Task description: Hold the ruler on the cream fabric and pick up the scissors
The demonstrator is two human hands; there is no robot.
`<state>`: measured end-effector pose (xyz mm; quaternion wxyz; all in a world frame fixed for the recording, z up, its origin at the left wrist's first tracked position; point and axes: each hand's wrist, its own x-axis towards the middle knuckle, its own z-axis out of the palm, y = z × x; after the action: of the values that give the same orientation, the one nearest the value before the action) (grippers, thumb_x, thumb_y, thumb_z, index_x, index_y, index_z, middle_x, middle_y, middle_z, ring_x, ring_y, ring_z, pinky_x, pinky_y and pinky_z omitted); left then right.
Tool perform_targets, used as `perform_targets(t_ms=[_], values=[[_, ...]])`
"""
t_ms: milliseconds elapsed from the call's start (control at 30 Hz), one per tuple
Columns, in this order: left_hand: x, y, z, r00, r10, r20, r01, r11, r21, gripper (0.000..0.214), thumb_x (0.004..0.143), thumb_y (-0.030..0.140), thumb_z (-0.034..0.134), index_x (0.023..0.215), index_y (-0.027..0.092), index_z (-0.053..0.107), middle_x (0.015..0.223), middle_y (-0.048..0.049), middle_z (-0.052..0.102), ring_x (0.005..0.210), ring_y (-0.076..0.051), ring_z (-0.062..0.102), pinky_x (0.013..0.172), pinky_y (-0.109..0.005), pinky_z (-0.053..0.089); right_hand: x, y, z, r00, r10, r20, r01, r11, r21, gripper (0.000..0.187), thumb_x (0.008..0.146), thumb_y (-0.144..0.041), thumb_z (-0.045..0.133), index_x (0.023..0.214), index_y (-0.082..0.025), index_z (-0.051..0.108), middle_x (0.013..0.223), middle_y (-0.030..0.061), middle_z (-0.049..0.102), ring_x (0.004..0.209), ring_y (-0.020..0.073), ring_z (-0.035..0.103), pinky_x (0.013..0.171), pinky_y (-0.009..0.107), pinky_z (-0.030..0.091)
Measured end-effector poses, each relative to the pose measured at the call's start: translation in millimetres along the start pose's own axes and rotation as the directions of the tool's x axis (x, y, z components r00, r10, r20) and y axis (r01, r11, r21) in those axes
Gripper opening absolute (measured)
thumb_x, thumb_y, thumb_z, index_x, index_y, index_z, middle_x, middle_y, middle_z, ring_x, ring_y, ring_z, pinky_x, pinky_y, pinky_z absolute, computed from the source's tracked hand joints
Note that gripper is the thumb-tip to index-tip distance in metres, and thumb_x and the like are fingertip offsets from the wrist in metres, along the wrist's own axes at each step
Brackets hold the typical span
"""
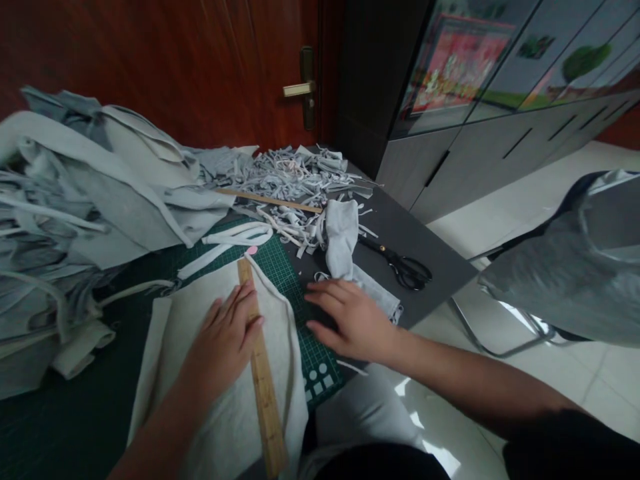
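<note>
A flattened left hand (pixel 226 337), fingers slightly parted, pins a wooden ruler (pixel 266 397) on pale cloth (pixel 225 415) across a green mat (pixel 278 267), the open right hand (pixel 356 317) apparently empty nearby, with strips (pixel 295 172) already heaped behind but no cut showing along the ruler.

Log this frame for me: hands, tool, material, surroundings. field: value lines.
Left hand: laid over wooden ruler
Right hand: thumb and fingers apart, near grey cloth; contact unclear
Ruler: lengthwise on pale fabric
Surface: green gridded mat, partly covered
Scissors: black-handled, right of mat
Scraps: heaped beyond mat, near door
Fabric pile: at left
</note>
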<state>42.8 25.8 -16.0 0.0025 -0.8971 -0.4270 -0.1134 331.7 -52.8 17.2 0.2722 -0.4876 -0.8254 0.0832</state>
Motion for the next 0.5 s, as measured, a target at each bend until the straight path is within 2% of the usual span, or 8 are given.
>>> perform_targets(t_ms=[100,167,233,300,400,500], values=[[1,-4,2.6,1.0,0.026,-0.009,-0.026,1.0,0.004,0.052,0.109,0.04,0.026,0.148,0.015,0.049,0.163,-0.0198,0.052,0.156,-0.035,0.044,0.124,-0.063,0.04,-1,31,-6,0.972,0.237,-0.01,-0.233,0.949,-0.212,0.06,0.102,-0.04,0.08,0.152,-0.013,0.059,0.161,0.0185,0.041,0.145,0.0394,0.04,0.119,0.059,0.041],[1,-8,4.7,0.999,0.031,-0.022,-0.031,1.0,-0.001,0.049,0.109,0.04,0.026,0.147,0.017,0.048,0.163,-0.0186,0.052,0.156,-0.035,0.044,0.124,-0.063,0.04,-1,46,-2,0.952,0.303,0.041,-0.277,0.911,-0.304,0.063,0.106,-0.042,0.077,0.159,-0.017,0.054,0.165,0.0173,0.037,0.147,0.0425,0.036,0.118,0.062,0.042],[1,-11,6.7,0.999,0.033,-0.024,-0.033,0.999,-0.007,0.048,0.109,0.041,0.027,0.148,0.02,0.047,0.164,-0.0172,0.051,0.156,-0.034,0.043,0.124,-0.063,0.039,-2,53,2,0.953,0.294,0.073,-0.255,0.909,-0.329,0.054,0.112,-0.036,0.069,0.161,-0.02,0.052,0.163,0.0148,0.04,0.14,0.0389,0.043,0.114,0.056,0.046],[1,-13,8.3,0.999,0.03,-0.012,-0.03,0.999,-0.014,0.047,0.109,0.042,0.027,0.148,0.022,0.046,0.165,-0.0165,0.05,0.157,-0.035,0.042,0.124,-0.064,0.039,-2,54,3,0.959,0.278,0.057,-0.245,0.912,-0.329,0.045,0.113,-0.027,0.067,0.156,-0.019,0.056,0.155,0.0148,0.048,0.128,0.0336,0.051,0.11,0.048,0.051],[1,-15,10.0,0.999,0.031,-0.007,-0.031,0.999,-0.026,0.049,0.109,0.042,0.027,0.148,0.021,0.046,0.163,-0.0178,0.051,0.156,-0.037,0.042,0.122,-0.066,0.04,-3,52,-4,0.952,0.306,0.036,-0.279,0.906,-0.32,0.028,0.11,-0.017,0.069,0.137,-0.014,0.065,0.134,0.0149,0.058,0.115,0.0292,0.057,0.103,0.04,0.053],[2,-15,10.9,0.999,0.038,-0.022,-0.039,0.999,-0.034,0.05,0.109,0.044,0.027,0.149,0.02,0.046,0.162,-0.0188,0.052,0.155,-0.038,0.043,0.121,-0.067,0.04,-4,56,-16,0.926,0.37,0.073,-0.335,0.896,-0.293,0.015,0.108,-0.013,0.069,0.123,-0.015,0.066,0.12,0.0113,0.062,0.108,0.0261,0.061,0.096,0.033,0.054]])
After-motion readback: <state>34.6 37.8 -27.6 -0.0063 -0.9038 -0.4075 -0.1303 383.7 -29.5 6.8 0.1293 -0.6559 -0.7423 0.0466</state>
